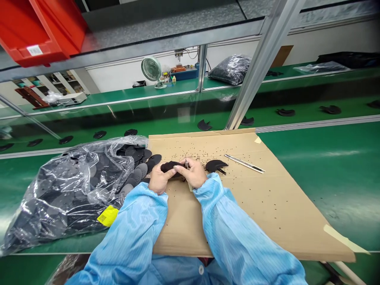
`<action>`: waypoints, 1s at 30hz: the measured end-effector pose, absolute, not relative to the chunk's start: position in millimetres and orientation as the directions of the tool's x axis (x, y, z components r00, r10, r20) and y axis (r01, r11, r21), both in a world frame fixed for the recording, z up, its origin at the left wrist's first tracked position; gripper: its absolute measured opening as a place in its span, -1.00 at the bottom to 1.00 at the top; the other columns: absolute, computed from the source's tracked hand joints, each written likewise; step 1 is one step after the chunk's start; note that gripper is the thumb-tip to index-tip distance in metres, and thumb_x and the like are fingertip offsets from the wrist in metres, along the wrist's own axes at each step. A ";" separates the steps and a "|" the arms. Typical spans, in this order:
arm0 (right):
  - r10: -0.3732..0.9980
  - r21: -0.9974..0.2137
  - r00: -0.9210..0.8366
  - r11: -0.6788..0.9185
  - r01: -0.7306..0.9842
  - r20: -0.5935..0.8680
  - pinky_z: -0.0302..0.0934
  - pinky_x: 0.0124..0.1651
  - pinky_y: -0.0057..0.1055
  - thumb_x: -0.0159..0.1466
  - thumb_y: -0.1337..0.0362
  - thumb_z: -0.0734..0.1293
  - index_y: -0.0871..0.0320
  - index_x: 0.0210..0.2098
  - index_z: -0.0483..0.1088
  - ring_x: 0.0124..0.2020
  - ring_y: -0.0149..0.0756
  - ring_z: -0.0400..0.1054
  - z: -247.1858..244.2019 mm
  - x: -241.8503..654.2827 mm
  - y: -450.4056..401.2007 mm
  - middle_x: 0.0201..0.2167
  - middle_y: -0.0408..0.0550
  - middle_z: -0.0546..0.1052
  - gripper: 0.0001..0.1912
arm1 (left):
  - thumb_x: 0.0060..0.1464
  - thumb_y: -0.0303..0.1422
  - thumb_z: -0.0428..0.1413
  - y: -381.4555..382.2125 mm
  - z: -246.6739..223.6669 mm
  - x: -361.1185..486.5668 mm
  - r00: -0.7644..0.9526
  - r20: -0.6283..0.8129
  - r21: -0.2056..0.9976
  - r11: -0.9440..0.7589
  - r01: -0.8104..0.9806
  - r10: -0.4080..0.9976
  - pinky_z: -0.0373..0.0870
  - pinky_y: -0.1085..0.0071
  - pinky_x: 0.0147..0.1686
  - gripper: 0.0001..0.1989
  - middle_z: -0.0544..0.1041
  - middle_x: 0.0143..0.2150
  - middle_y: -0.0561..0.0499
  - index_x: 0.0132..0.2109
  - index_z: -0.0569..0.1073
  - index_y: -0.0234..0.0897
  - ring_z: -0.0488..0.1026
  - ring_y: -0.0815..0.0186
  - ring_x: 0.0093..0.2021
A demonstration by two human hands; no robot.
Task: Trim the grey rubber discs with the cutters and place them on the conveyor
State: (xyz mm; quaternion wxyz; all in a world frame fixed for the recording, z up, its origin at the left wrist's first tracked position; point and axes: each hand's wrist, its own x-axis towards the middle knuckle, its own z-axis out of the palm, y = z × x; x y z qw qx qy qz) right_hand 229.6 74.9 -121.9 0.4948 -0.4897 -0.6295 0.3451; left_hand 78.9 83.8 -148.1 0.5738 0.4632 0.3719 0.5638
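The left hand [158, 179] has its fingers closed around a dark, curved black part [171, 165], held just above the cardboard [181, 237] that covers the middle of the green, glossy desk [335, 158]. The right hand [195, 173] meets it at the part's other end, fingers gripping a slim tool [187, 164] with a metallic tip. Blue, finely striped sleeves [243, 221] reach to both wrists. Just beside the right hand lies a matte black crescent [216, 165]; tiny dark specks dot the cardboard around it. A straight pale stick [245, 163] rests towards the cardboard's far right corner. At the desk's left, a crinkled clear bag [59, 198] spills smooth, flat black ovals [140, 172]. Its yellow label [108, 215] bears a printed code, too small to read.
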 end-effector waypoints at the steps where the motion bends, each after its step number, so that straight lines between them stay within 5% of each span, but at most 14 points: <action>1: 0.957 -0.918 -0.021 0.283 0.279 0.289 0.15 -0.40 -0.44 0.08 0.03 0.38 0.18 -0.42 0.43 -0.49 -0.36 0.28 -122.1 228.7 75.0 -0.54 -0.15 0.44 -0.69 | -0.28 -0.31 0.39 83.3 -146.4 79.8 0.089 0.081 0.944 -0.048 -0.327 0.993 0.40 0.28 -0.16 -0.64 0.54 -0.35 -0.03 -0.30 0.49 -0.36 0.47 0.26 -0.29; 5: 0.944 -0.905 -0.005 0.318 0.281 0.330 0.23 -0.35 -0.40 0.15 0.06 0.34 0.19 -0.37 0.46 -0.43 -0.31 0.36 -120.6 223.5 72.6 -0.48 -0.09 0.50 -0.71 | -0.32 -0.35 0.41 83.3 -137.8 81.4 0.094 -0.008 0.872 0.053 -0.487 0.996 0.39 0.32 -0.13 -0.58 0.53 -0.31 0.00 -0.28 0.46 -0.33 0.47 0.30 -0.26; 10: 0.861 -0.828 -0.083 0.505 0.244 0.501 0.29 -0.01 -0.29 0.27 0.19 0.25 0.17 -0.09 0.46 -0.09 -0.21 0.42 -118.0 217.3 65.1 -0.12 0.05 0.55 -0.71 | -0.18 -0.32 0.36 85.5 -131.9 75.5 0.260 -0.178 0.762 0.300 -0.573 0.949 0.41 0.42 -0.34 -0.62 0.49 -0.29 0.03 -0.21 0.42 -0.28 0.44 0.36 -0.32; 15: 0.776 -0.704 -0.123 0.617 0.352 0.618 0.30 -0.01 -0.29 0.29 0.31 0.20 0.10 -0.10 0.48 -0.12 -0.24 0.43 -118.9 217.3 62.7 -0.16 0.00 0.56 -0.73 | -0.18 -0.32 0.36 84.4 -132.4 71.6 0.386 -0.210 0.689 0.416 -0.593 0.898 0.22 0.58 -0.60 -0.65 0.43 -0.40 0.06 -0.21 0.46 -0.28 0.34 0.45 -0.48; 22: 0.744 -0.629 -0.170 0.646 0.433 0.647 0.26 -0.03 -0.27 0.31 0.27 0.18 0.09 -0.13 0.48 -0.16 -0.23 0.40 -116.3 217.8 61.1 -0.22 -0.01 0.56 -0.73 | -0.17 -0.22 0.34 81.8 -132.3 71.9 0.376 -0.203 0.709 0.401 -0.580 0.904 0.17 0.56 -0.61 -0.61 0.43 -0.40 0.01 -0.18 0.50 -0.29 0.29 0.44 -0.48; 30: 0.812 -0.737 -0.050 0.552 0.390 0.581 0.24 -0.10 -0.31 0.31 0.20 0.19 0.10 -0.25 0.47 -0.25 -0.25 0.37 -120.4 215.1 63.1 -0.32 -0.02 0.52 -0.76 | -0.24 -0.29 0.37 86.5 -130.8 73.7 0.197 -0.161 0.786 0.246 -0.567 0.967 0.24 0.55 -0.56 -0.55 0.48 -0.33 0.02 -0.14 0.49 -0.27 0.33 0.45 -0.46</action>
